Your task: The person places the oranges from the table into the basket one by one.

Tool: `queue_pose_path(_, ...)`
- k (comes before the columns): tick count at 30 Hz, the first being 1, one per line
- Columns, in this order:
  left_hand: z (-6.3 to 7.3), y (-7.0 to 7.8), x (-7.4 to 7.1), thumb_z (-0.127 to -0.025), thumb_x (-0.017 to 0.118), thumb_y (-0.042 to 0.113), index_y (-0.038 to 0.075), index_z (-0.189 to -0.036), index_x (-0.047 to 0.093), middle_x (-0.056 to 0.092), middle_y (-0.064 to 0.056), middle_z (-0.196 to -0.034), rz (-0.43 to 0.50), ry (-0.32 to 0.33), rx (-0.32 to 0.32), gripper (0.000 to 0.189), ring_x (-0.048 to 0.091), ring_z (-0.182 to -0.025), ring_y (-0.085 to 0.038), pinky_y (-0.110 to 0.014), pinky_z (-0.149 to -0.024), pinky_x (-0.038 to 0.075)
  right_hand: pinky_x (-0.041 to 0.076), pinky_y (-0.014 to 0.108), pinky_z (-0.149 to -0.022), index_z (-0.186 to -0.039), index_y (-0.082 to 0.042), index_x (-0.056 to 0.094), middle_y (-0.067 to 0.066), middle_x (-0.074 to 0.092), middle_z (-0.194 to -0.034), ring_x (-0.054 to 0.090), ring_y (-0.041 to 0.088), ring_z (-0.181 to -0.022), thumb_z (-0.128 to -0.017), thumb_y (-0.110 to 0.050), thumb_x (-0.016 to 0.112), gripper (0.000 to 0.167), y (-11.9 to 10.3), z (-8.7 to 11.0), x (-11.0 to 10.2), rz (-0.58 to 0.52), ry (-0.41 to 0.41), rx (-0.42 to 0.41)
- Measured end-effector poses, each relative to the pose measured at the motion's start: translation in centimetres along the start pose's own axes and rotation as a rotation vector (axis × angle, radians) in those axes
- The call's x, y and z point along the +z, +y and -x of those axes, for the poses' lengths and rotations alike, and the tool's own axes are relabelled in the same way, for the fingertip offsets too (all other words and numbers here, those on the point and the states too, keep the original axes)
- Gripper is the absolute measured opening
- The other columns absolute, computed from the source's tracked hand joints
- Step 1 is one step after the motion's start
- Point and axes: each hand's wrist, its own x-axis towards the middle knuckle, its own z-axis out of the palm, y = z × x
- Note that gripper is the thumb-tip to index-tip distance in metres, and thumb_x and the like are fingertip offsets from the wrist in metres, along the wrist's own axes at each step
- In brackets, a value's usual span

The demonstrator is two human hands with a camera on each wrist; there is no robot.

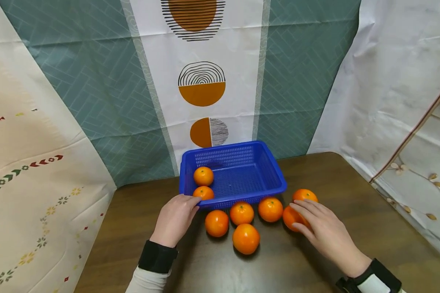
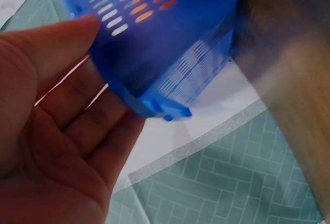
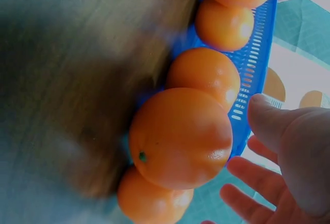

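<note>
While the left hand (image 1: pixel 176 217) grips the near left corner of the blue plastic basket (image 1: pixel 227 159) in the head view, the right hand (image 1: pixel 326 228) hovers palm-down over an orange (image 1: pixel 290 219) at the right end of the row. The left wrist lies low, black band (image 1: pixel 157 256) over a pale sleeve (image 1: pixel 146 280), with the fingers bent over the rim. The right forearm slants in from the lower right, fingers together and gently arched, thumb apart from them. The oranges are round, glossy and deep in colour, several with a small green stem mark. Two oranges (image 1: pixel 203 176) sit inside the basket along its left side; six lie outside on the brown table (image 1: pixel 271 264), most of them close along the basket's front, with one orange (image 1: pixel 246 239) set nearer the person and another orange (image 1: pixel 305 195) just beyond the right hand's fingers.

From the left wrist, the thumb presses one face of the basket wall and the fingers lie behind its edge, so the rim is pinched between them. Orange colour shows through the slots.

From the right wrist, the fingers are spread loosely and the thumb stretched out, with nothing held; the fingertips come right up to the largest-looking orange, though contact cannot be told. Five oranges stretch in a line here, skins smooth and shining, the slotted basket wall behind them.
</note>
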Motion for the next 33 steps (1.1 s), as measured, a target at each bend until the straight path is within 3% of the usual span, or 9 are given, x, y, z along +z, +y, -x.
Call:
queue_pose_path(6,-0.6,-0.2,-1.0,-0.090,0.093,0.010,0.011,-0.110,0.081,0.081,-0.005,-0.098,-0.005,-0.017,-0.009,0.023,0.074,-0.089,-0.027,-0.048,-0.091,0.064,0.052,0.063,-0.107,-0.143,-0.011,0.072,0.011,0.069,-0.145,0.064,0.040,-0.132,-0.088,-0.029,0.093,0.061,0.0,-0.5,0.1,-0.003,-0.002,-0.009)
queue_pose_path(14,-1.0,-0.2,-0.8,-0.090,0.093,0.012,0.012,-0.109,0.081,0.081,-0.004,-0.097,-0.012,-0.025,0.002,0.023,0.074,-0.089,-0.026,-0.046,-0.094,0.064,0.056,0.063,-0.100,-0.147,-0.011,0.069,0.014,0.066,-0.148,0.064,0.040,-0.130,-0.084,-0.026,0.096,0.070,0.5,0.0,0.2,0.007,0.012,-0.018)
queue_pose_path(19,-1.5,-0.2,-0.9,-0.091,0.092,0.010,0.011,-0.113,0.081,0.081,-0.005,-0.099,-0.015,-0.011,0.023,0.025,0.074,-0.091,-0.027,-0.046,-0.094,0.064,0.059,0.063,-0.093,-0.148,-0.015,0.069,0.012,0.065,-0.150,0.064,0.039,-0.130,-0.099,-0.052,0.081,0.062,0.9,-0.1,0.2,0.019,0.032,-0.023)
queue_pose_path(22,-1.6,-0.2,-1.0,-0.091,0.092,0.010,0.011,-0.114,0.081,0.081,-0.005,-0.101,-0.016,-0.011,0.028,0.025,0.074,-0.092,-0.027,-0.046,-0.095,0.064,0.061,0.062,-0.089,-0.148,-0.016,0.069,0.011,0.064,-0.150,0.064,0.039,-0.130,-0.095,-0.048,0.086,0.064,0.8,-0.3,0.3,0.024,0.030,-0.022)
queue_pose_path(25,-1.4,-0.3,-1.0,-0.091,0.092,0.010,0.011,-0.116,0.081,0.081,-0.005,-0.102,-0.023,-0.002,0.034,0.027,0.074,-0.093,-0.027,-0.046,-0.094,0.064,0.063,0.060,-0.085,-0.149,-0.017,0.068,0.011,0.064,-0.151,0.065,0.039,-0.129,-0.082,-0.031,0.099,0.075,0.4,-0.2,0.5,0.032,0.008,-0.014)
queue_pose_path(33,0.4,-0.3,-0.4,-0.091,0.092,0.007,0.008,-0.120,0.080,0.081,-0.004,-0.104,-0.012,-0.009,0.048,0.031,0.074,-0.096,-0.026,-0.045,-0.096,0.063,0.065,0.052,-0.075,-0.146,-0.017,0.071,0.010,0.066,-0.148,0.068,0.034,-0.127,-0.078,-0.033,0.103,0.076,-0.6,1.4,1.3,0.080,-0.001,-0.004)
